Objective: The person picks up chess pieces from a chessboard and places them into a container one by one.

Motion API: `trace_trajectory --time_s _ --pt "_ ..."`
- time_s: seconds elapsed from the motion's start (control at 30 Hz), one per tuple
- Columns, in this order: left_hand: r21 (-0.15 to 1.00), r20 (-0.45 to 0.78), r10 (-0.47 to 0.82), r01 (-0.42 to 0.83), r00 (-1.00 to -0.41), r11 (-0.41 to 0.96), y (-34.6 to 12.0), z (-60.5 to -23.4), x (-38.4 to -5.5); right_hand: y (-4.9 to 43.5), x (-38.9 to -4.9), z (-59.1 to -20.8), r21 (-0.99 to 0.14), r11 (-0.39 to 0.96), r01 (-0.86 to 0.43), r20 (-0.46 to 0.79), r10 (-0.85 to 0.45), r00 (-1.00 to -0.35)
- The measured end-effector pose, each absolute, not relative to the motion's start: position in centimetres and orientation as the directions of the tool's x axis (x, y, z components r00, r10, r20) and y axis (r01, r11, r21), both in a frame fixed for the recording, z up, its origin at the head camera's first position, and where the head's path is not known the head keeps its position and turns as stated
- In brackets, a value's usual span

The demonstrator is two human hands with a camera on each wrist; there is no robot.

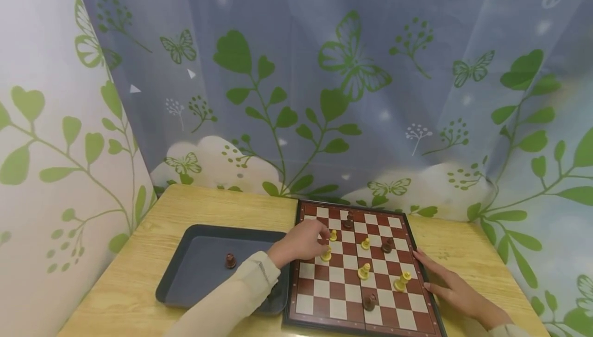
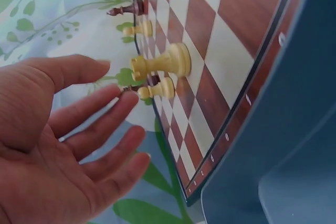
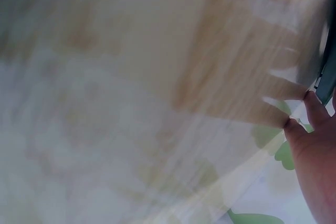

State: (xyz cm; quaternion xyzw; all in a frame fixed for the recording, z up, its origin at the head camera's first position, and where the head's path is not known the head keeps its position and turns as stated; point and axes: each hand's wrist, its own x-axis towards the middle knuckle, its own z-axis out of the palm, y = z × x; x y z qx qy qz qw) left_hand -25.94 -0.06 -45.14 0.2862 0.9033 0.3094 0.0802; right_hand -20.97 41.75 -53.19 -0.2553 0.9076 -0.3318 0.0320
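Observation:
A folding chessboard (image 1: 306,303) with brown and white squares lies on the table and carries several yellow and dark brown chess pieces. My left hand (image 1: 303,239) hovers over its left side, fingers spread and loosely bent, holding nothing. Nearest to those fingers is a yellow rook (image 2: 163,64), standing upright beside a yellow pawn (image 2: 157,88). On the opposite side, my right hand (image 1: 451,285) touches the board's right edge with its fingertips. A tall yellow piece (image 1: 402,281) stands near that hand, and a dark piece (image 1: 370,302) stands close to the front edge.
A dark blue-grey tray (image 1: 185,280) sits left of the board, with a dark chess piece (image 1: 230,260) in it; my left sleeve (image 1: 245,285) crosses over it. Behind the wooden table (image 1: 125,285) hangs a curtain (image 1: 287,69) with leaves and butterflies.

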Motion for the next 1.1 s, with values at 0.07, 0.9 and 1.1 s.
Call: trace_trajectory --time_s 0.07,0.9,1.1 --pt "0.613 0.018 0.583 0.470 -0.812 0.635 0.0 -45.1 -26.4 41.7 -21.1 -53.2 -0.612 0.647 -0.455 0.122 -0.492 -0.862" --pt "0.814 -0.034 0.673 0.370 -0.739 0.447 -0.8 -47.4 -29.0 42.0 -21.2 -53.6 -0.622 0.621 -0.476 0.143 -0.507 -0.850" --pt "0.835 -0.041 0.665 0.340 -0.745 0.432 -0.9 -47.9 -28.9 42.0 -21.3 -53.5 -0.609 0.641 -0.468 0.132 -0.499 -0.856"
